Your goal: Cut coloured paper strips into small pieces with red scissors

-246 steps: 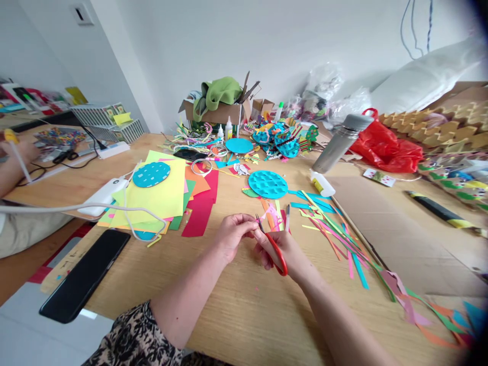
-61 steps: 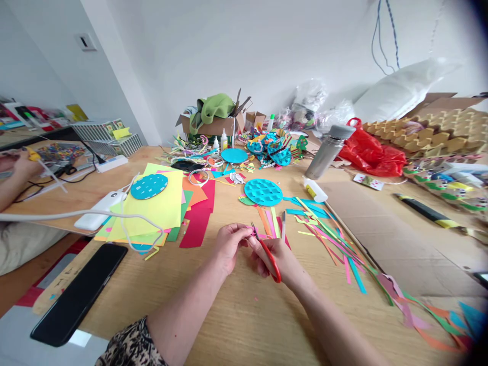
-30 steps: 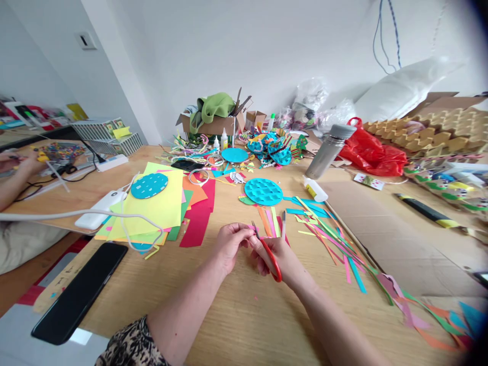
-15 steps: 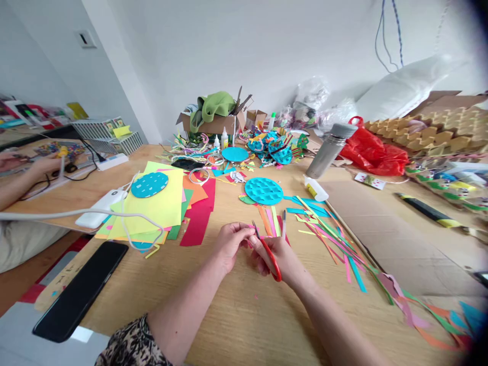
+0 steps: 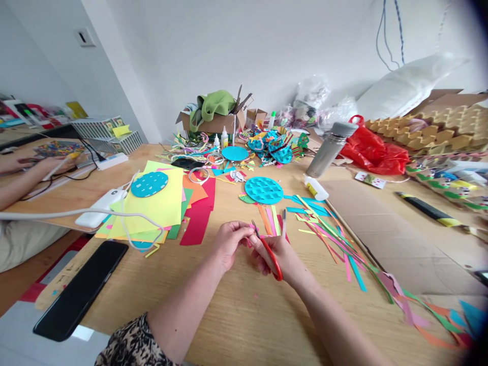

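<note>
Red-handled scissors [image 5: 273, 260] are in my right hand [image 5: 277, 253], with the blades pointing up and left toward my other hand. My left hand [image 5: 231, 242] is closed in a pinch on a small pink piece of paper [image 5: 250, 240], mostly hidden by the fingers. The scissor tips are right beside that piece. Just beyond the hands lies a blue oval of paper [image 5: 264, 190] with raised flaps. Between it and my right hand are a pen [image 5: 284, 223] and several coloured paper strips [image 5: 275, 220].
Coloured paper sheets [image 5: 163, 203], a power strip [image 5: 99, 207] with a cable and a black phone [image 5: 80, 292] lie left. A steel bottle [image 5: 330, 151], glue bottle [image 5: 316, 188], cardboard [image 5: 389, 234] and box cutter [image 5: 427, 209] are right. Another person's hand [image 5: 57, 165] works at far left.
My hands and the scissors have barely moved. At the far left, the other person's hand and the yellow-tipped tool it holds have shifted slightly.
</note>
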The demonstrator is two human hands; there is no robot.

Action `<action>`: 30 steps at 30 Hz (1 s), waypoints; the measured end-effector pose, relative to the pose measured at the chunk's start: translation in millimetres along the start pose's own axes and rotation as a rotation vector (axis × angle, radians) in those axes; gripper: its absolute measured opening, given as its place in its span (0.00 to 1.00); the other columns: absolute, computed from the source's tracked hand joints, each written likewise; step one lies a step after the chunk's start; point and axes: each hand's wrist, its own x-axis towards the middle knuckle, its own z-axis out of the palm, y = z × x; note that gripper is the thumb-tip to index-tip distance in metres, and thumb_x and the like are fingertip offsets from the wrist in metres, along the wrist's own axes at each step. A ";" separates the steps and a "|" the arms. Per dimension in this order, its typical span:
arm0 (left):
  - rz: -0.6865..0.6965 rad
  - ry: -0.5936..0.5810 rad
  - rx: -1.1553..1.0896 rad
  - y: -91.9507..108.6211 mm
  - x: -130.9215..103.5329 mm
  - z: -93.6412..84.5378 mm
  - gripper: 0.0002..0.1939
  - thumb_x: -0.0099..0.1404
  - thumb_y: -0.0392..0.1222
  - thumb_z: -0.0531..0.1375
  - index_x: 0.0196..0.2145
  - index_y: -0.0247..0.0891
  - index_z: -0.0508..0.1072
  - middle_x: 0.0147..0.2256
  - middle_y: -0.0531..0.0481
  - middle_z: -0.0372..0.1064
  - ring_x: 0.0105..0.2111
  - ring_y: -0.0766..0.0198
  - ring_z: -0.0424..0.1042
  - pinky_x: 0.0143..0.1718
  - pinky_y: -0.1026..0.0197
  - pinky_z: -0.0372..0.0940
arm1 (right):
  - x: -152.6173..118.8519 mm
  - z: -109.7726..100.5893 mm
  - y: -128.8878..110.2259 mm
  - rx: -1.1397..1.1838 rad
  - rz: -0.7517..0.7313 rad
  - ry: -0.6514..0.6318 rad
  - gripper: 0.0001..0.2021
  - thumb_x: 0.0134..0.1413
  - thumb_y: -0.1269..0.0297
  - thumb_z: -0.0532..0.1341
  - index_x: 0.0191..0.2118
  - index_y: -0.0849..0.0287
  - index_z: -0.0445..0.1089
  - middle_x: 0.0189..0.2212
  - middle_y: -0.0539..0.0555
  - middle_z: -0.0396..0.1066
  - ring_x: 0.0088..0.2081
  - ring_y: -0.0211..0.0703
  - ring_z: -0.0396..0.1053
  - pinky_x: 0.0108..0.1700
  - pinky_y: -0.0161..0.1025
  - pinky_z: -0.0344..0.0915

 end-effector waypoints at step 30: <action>0.002 -0.053 0.034 4.3 -0.6 -1.3 0.06 0.45 0.37 0.64 0.22 0.32 0.71 0.21 0.52 0.65 0.22 0.71 0.62 0.26 0.65 0.55 | -0.6 -0.4 -1.0 -0.001 0.033 -0.002 0.25 0.50 0.42 0.58 0.19 0.61 0.63 0.09 0.50 0.63 0.12 0.34 0.60 0.14 0.29 0.55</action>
